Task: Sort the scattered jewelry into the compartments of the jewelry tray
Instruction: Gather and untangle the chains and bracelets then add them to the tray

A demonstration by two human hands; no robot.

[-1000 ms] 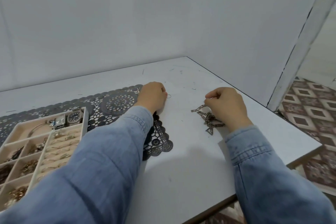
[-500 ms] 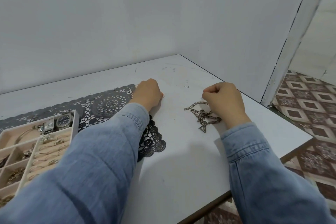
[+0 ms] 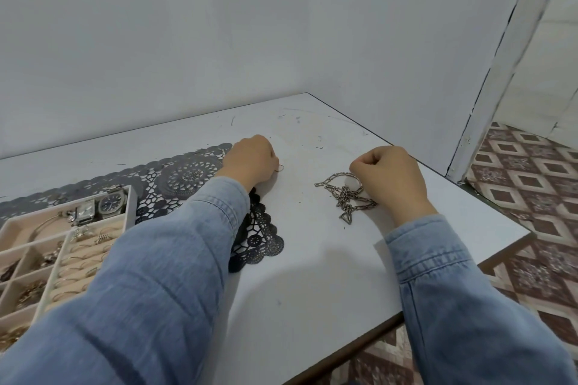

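Observation:
My left hand (image 3: 250,159) lies curled on the white table (image 3: 312,275) at the edge of the dark lace mat (image 3: 187,175). A small thin ring (image 3: 280,168) peeks out at its fingertips, and the hand pinches it. My right hand (image 3: 389,178) is curled over one end of a tangled silver chain (image 3: 345,197), which lies bunched on the table to its left. The beige jewelry tray (image 3: 131,206) stands at the far left. Its back compartment holds two watches (image 3: 109,201), and rings and other pieces fill the others.
The grey wall runs close behind the table, which meets a side wall at the right corner. The table's front-right edge (image 3: 469,275) drops to a patterned tile floor (image 3: 531,184). My left sleeve hides part of the tray.
Both hands stay nearly where they were. The small ring shows again at my left fingertips after being hidden half a second ago. The view has shifted slightly.

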